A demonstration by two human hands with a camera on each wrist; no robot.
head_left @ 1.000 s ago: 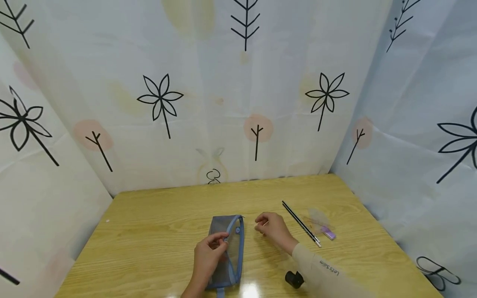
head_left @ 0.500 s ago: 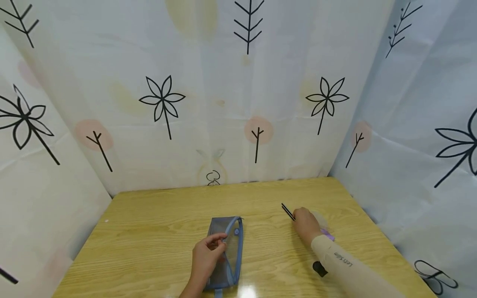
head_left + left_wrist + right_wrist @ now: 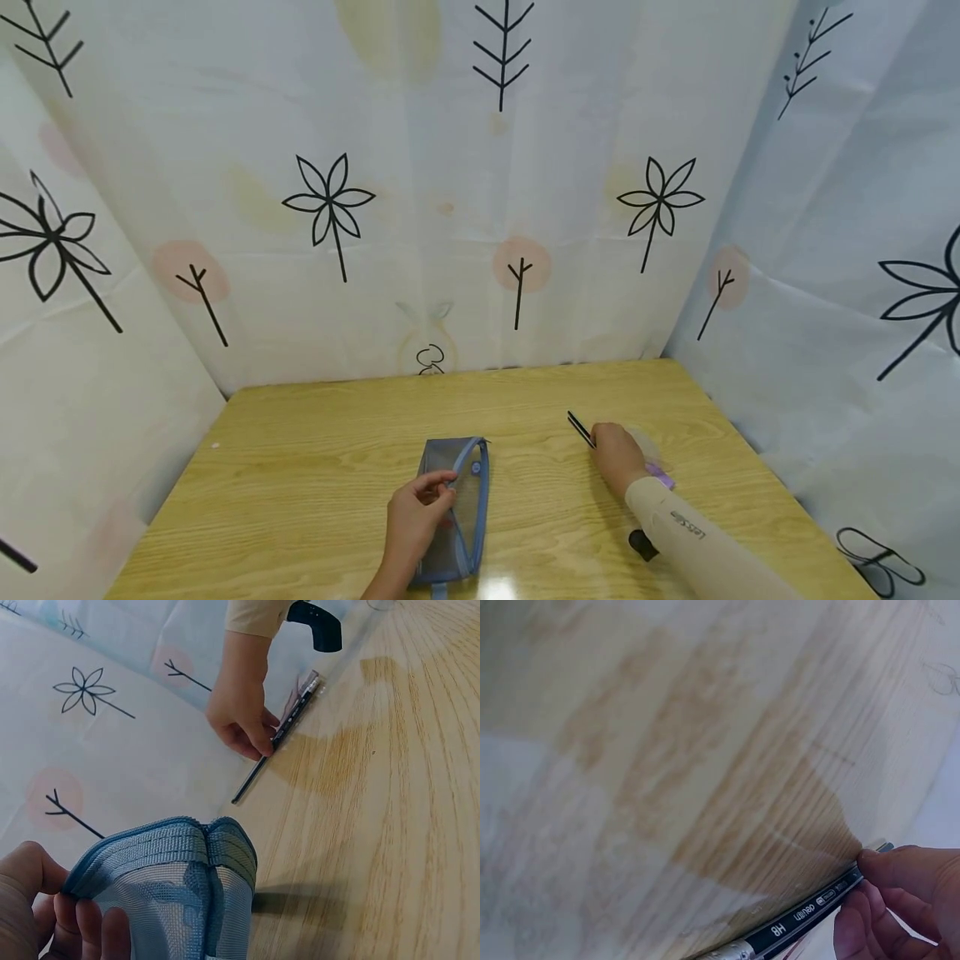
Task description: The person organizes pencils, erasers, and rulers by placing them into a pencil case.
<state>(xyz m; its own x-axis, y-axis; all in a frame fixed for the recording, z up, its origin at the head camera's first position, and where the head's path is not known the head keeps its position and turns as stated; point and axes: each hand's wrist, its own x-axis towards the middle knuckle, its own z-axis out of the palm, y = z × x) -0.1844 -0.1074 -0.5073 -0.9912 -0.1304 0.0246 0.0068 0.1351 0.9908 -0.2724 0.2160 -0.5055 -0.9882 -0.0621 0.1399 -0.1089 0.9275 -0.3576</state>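
Note:
My left hand (image 3: 420,515) pinches the open zipped edge of a blue mesh pencil case (image 3: 472,533). The left wrist view shows the thumb and fingers on the rim of that case (image 3: 169,847). To the right, my right hand (image 3: 619,458) is at the dark pencils (image 3: 580,428), gripping them near mid-length. Up close, thumb and fingers pinch the pencil (image 3: 810,911), which carries an "HB" mark and a silvery end. The hand covers part of the pencils in the head view, and they lie low along the tabletop.
A purple eraser-like block (image 3: 661,476) lies just right of my right hand, beside a clear plastic piece (image 3: 645,442). A black device (image 3: 642,544) sits at the right sleeve. Patterned cloth (image 3: 420,208) walls the wooden table (image 3: 300,467) at back and sides.
My right hand has moved right, from beside the pencil case to the pencils, and has taken hold of them. The left hand and the case stay in place.

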